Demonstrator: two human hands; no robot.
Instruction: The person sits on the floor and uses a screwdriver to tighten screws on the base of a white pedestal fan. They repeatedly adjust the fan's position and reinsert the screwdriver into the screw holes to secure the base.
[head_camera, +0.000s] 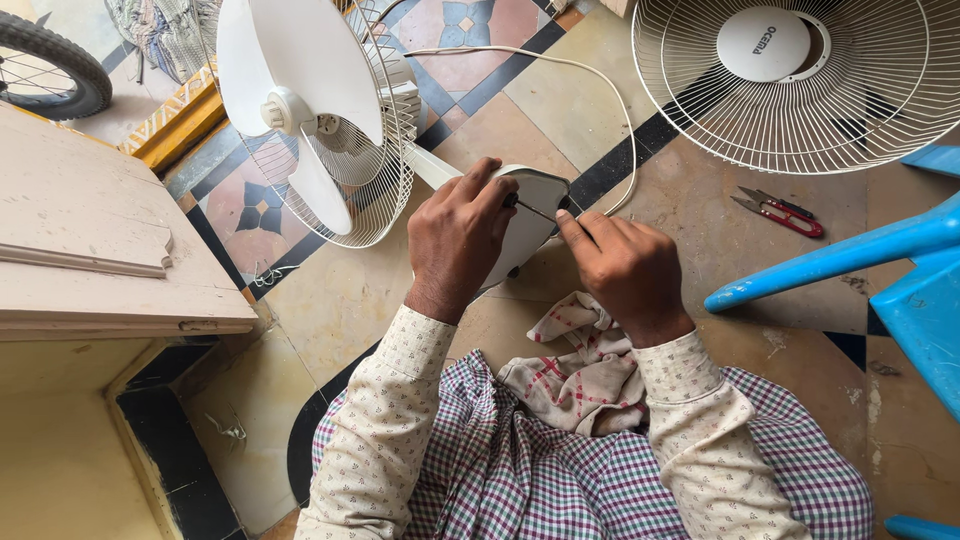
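I see a big tiled floor (560, 110) under everything. A round white fan guard (800, 80) lies up on the right, well apart from my hands. A white fan (310, 110) with its blades lies on its side to the left, and its white base (530, 215) sits just in front of me. My left hand (455, 240) wraps around the base and grips it tight. A thin dark tool (535, 210) runs across the base, its long way going from left hand to right. My right hand (620, 265) pinches the tool's right end with closed fingers, so the right hand is nearer the tip. A checked cloth (575, 370) rests on my lap. Small red snips (780, 212) lie on the floor to the right.
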